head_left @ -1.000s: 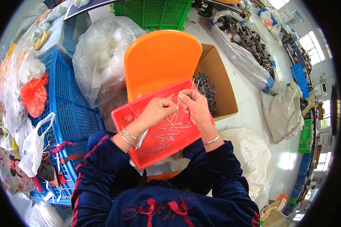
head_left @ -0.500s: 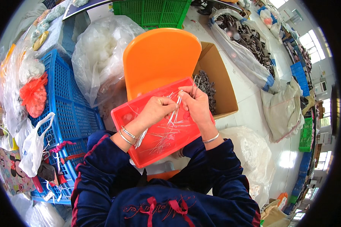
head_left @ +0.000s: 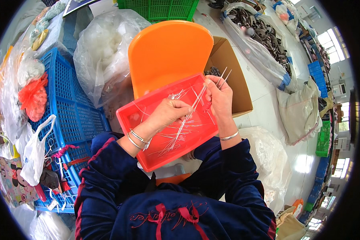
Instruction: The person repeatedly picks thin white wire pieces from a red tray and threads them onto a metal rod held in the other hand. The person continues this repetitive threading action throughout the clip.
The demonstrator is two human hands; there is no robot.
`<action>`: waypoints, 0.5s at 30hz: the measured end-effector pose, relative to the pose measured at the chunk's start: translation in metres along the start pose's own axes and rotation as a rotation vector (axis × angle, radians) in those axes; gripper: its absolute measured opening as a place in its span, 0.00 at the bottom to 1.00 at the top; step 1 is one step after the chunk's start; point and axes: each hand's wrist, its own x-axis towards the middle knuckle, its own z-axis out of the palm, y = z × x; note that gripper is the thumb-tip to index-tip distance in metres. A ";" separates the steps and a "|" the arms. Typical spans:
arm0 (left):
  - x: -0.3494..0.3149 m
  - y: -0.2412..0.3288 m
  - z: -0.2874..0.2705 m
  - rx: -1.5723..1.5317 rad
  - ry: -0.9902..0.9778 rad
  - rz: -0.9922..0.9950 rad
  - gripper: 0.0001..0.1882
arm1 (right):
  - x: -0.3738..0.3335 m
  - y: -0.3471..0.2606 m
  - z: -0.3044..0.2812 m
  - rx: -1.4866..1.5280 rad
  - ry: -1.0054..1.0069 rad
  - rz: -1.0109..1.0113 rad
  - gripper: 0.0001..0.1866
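Spanning a wider gap than half a second ago: thin white strands (head_left: pixel 198 100), aslant at frame centre over a red tray (head_left: pixel 149 163). Pinched near the upper end by right hand (head_left: pixel 221 98), now farther toward upper right, and lower down by left hand (head_left: pixel 168 114), fingertips closed on both. Slim metal prongs (head_left: pixel 224 73) also held in right fingers, pointing up. Farther out: orange chair (head_left: pixel 170 56) at upper centre, cardboard box (head_left: pixel 238 86) right of it, blue crate (head_left: pixel 70 110) at left.
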 end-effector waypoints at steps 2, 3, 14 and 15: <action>0.001 -0.002 0.001 -0.008 -0.015 0.007 0.07 | -0.001 0.001 0.001 0.006 0.004 -0.008 0.07; 0.001 -0.004 0.000 -0.007 -0.021 0.013 0.07 | -0.001 0.001 0.002 0.011 0.006 -0.012 0.07; -0.001 -0.005 0.001 -0.016 0.006 -0.006 0.07 | -0.004 0.003 0.004 0.018 0.001 -0.033 0.06; 0.000 -0.006 0.001 -0.020 0.006 -0.007 0.07 | -0.004 0.004 0.003 0.024 0.000 -0.034 0.07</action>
